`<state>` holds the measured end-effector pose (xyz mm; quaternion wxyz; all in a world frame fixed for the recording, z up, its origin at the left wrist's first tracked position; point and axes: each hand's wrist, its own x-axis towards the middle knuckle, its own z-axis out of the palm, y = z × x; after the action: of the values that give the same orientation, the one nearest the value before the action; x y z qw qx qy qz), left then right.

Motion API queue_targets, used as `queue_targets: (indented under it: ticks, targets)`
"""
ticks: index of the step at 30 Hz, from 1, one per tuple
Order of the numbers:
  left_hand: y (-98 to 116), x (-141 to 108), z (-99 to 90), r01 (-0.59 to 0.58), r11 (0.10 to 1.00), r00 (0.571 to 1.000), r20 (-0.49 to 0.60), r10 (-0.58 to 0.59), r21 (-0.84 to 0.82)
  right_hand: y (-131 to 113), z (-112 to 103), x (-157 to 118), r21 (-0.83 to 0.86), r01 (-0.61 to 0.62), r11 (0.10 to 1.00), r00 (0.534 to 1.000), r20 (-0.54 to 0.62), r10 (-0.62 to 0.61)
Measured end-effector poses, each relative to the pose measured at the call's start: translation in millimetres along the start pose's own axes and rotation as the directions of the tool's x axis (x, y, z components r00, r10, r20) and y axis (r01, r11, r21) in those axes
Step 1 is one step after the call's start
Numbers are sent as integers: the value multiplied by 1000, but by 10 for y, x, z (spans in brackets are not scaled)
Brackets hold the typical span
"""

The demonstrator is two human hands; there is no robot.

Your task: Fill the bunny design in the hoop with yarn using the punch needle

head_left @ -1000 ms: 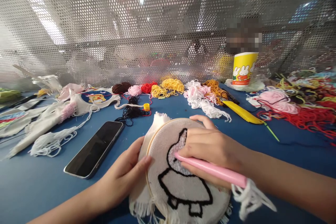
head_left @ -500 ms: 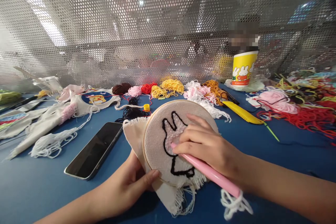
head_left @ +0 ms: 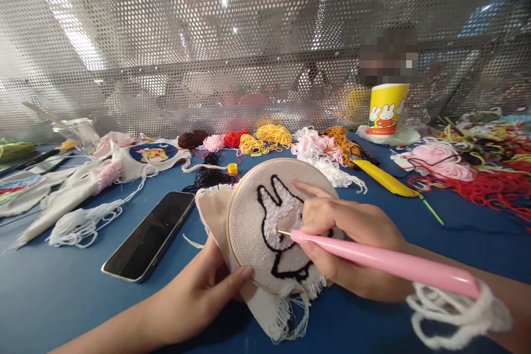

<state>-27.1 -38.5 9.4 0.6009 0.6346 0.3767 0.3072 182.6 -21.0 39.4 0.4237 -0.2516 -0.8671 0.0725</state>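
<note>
My left hand [head_left: 211, 282] grips the lower left rim of a round embroidery hoop [head_left: 244, 215], thumb in front and fingers hidden behind. The hoop's cream cloth bears a rabbit outlined in black yarn [head_left: 262, 215], its head partly filled with white loops. In my right hand [head_left: 352, 243] is a pink punch needle [head_left: 385, 259], its metal tip at the rabbit's face. White yarn [head_left: 460, 315] dangles from the handle's back end. Frayed cloth [head_left: 274, 315] hangs below the hoop.
A phone [head_left: 149, 238] lies left of the hoop. Yarn bundles [head_left: 271, 138] line the back of the blue table. At right are a yellow cutter [head_left: 385, 178], a yellow rabbit cup [head_left: 388, 109] and tangled red yarn [head_left: 477, 182]. A perforated metal screen [head_left: 249, 22] stands behind.
My right hand has drawn back to the right, bringing the punch needle's metal tip out of the cloth into view. The left hand and hoop have barely moved.
</note>
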Motion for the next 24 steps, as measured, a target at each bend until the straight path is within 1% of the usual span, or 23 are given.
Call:
queue_targets:
  ticks: [6, 11, 15, 20, 24]
  targets:
    - [6, 6, 13, 0, 999, 1000, 14, 1, -52, -24, -1, -1, 44, -65, 997, 995, -68, 68]
    - [0, 14, 5, 10, 999, 1000, 21, -9, -46, -15, -20, -19, 94, -91, 991, 993, -71, 97]
    - [3, 7, 4, 22, 1000, 1000, 10, -22, -22, -5, -33, -38, 107, -137, 985, 987, -68, 145]
    - [1, -2, 5, 17, 1000, 1000, 12, -17, -13, -12, -5, -7, 56, -73, 996, 992, -95, 78]
    - [-10, -1, 0, 12, 1000, 1000, 1, -12, -24, 3, 15, -16, 21, -57, 998, 993, -106, 58]
